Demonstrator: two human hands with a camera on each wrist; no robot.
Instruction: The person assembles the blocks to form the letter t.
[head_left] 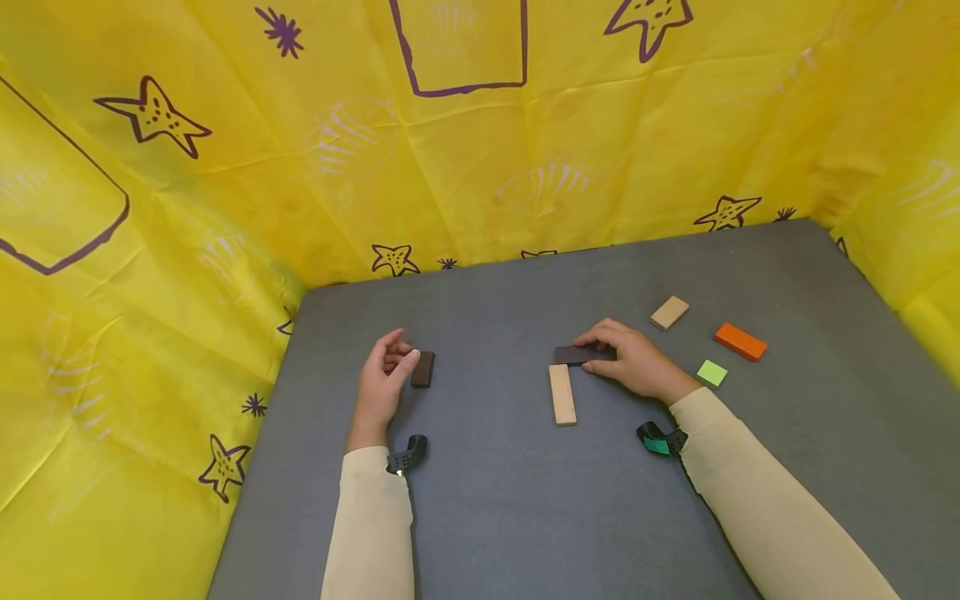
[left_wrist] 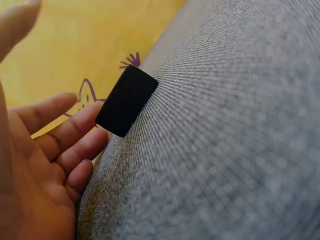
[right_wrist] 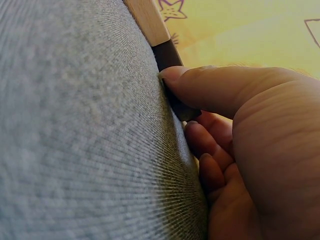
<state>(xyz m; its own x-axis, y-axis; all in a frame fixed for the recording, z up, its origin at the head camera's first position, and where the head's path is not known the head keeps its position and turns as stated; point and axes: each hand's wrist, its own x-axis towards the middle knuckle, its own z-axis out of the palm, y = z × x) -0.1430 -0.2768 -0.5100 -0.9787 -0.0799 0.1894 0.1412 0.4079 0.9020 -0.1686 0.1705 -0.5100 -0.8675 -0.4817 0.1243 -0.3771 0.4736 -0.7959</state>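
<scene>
On the right of the table, my right hand (head_left: 639, 363) pinches a dark flat block (head_left: 568, 356) between thumb and fingers; its right end is hidden by them. The block lies flat, its left end meeting the far end of a pale wooden block (head_left: 562, 397), so the two form a corner. The right wrist view shows the thumb pressed along the dark block (right_wrist: 170, 56). My left hand (head_left: 380, 386) is beside another dark brown block (head_left: 423, 369). In the left wrist view the thumb stands away from that block (left_wrist: 127, 101), with loosely bent fingers behind it.
Beyond the right hand lie a small pale wooden block (head_left: 670, 312), an orange block (head_left: 740, 342) and a lime green block (head_left: 712, 373). A yellow patterned cloth (head_left: 480, 167) rises along the back and sides of the grey table (head_left: 480, 500).
</scene>
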